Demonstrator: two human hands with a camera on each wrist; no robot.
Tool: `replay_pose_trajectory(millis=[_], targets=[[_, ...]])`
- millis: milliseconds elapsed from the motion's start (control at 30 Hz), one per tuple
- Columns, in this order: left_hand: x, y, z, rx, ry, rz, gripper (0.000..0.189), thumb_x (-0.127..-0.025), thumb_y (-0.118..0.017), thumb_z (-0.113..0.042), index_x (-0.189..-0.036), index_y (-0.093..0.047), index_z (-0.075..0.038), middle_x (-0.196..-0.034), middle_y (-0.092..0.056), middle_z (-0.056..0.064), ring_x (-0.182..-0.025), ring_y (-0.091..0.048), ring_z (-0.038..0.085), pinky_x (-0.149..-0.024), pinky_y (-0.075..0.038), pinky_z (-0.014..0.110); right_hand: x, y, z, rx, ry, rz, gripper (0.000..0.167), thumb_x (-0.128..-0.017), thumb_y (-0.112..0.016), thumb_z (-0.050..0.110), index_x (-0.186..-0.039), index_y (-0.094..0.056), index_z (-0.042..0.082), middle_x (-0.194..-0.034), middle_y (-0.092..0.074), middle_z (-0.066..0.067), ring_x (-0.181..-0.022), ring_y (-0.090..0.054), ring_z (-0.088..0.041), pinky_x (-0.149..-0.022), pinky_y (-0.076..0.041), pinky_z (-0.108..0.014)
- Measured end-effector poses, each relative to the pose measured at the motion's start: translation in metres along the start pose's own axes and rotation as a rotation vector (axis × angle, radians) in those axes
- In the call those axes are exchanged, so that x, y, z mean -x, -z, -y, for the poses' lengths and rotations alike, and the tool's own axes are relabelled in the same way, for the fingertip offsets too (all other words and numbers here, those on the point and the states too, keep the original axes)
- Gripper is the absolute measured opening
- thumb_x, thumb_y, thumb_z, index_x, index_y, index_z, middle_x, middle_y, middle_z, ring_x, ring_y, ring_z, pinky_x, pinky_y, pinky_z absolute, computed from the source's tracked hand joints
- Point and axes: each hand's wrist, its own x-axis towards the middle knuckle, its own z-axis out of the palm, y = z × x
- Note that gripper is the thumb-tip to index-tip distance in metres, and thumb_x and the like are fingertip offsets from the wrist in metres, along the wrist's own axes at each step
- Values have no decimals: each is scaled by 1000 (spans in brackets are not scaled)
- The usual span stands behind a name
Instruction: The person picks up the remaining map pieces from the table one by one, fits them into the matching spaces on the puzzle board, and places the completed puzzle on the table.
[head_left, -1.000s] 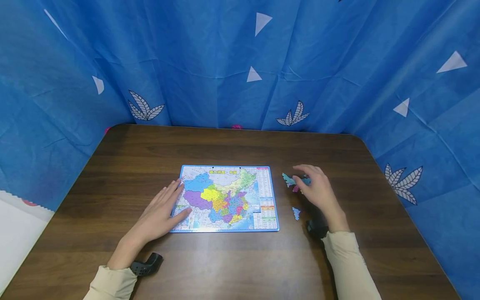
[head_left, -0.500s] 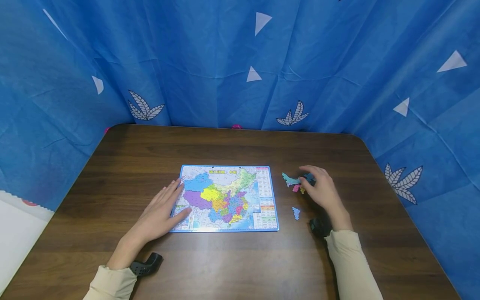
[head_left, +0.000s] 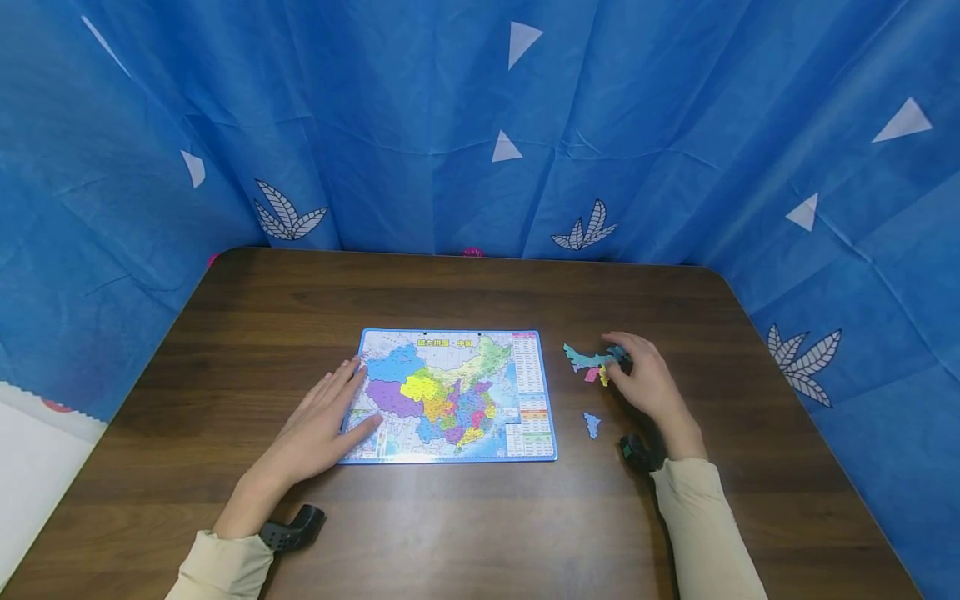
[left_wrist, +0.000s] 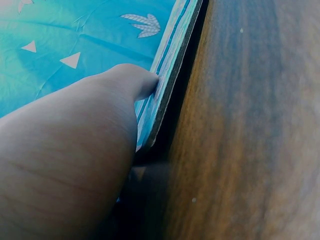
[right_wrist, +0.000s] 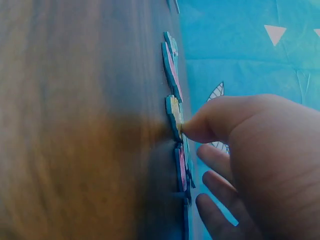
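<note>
My left hand (head_left: 322, 425) lies with straight fingers on the left edge of a map puzzle board (head_left: 442, 446), a colourful map of China with a blue border. In the left wrist view the thumb (left_wrist: 142, 85) rests on the board's edge. To the board's right, my right hand (head_left: 652, 383) is over a cluster of loose puzzle pieces. Its thumb (right_wrist: 200, 127) touches a yellow piece (right_wrist: 173, 112), while the other fingers are loosely bent. A long teal piece (head_left: 583, 358) and a pink piece (head_left: 592, 375) lie beside it. My fingers partly hide a darker blue piece (head_left: 618, 353).
A light-blue puzzle piece (head_left: 592, 425) lies apart, between the board and my right wrist. Everything sits on a dark wooden table (head_left: 450, 533). A blue patterned curtain (head_left: 420, 100) hangs behind the far edge and along both sides.
My right hand has moved slightly right across the pieces, uncovering more of the teal, pink and yellow ones. My left hand and the board have stayed in place.
</note>
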Motion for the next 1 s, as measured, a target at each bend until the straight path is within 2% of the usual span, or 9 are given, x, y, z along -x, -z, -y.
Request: replay_pose_trajectory(millis=[433,800,1000], targets=[[-1,2,-1,2,2,7,86,-98,-61,-52,-160,-31,-1,-172,-19,17,-159,-15,38,-126,-17,59,0,0,-1,-6,-44,83,45,-98,-63,11,-142,-57,2,-155,-47,-25,-145,-36,-49,-117,-30,-69],[0,3,-3,5,14,11,86,-98,-62,-52,-160,-31,-1,-172,-19,17,-159,-15,39,-126,-17,60,1,3,-1,20,-45,74,40,-98,-65,11,-138,-62,1,-153,-48,-26,-142,-39,-51,-115,-32,-71],[1,3,-4,2,17,14,86,-98,-62,-52,-160,-31,-1,-172,-19,17,-159,-15,39,-126,-16,61,2,5,-2,44,-37,65,37,-99,-68,15,-134,-65,2,-146,-54,-27,-136,-45,-51,-112,-36,-71]])
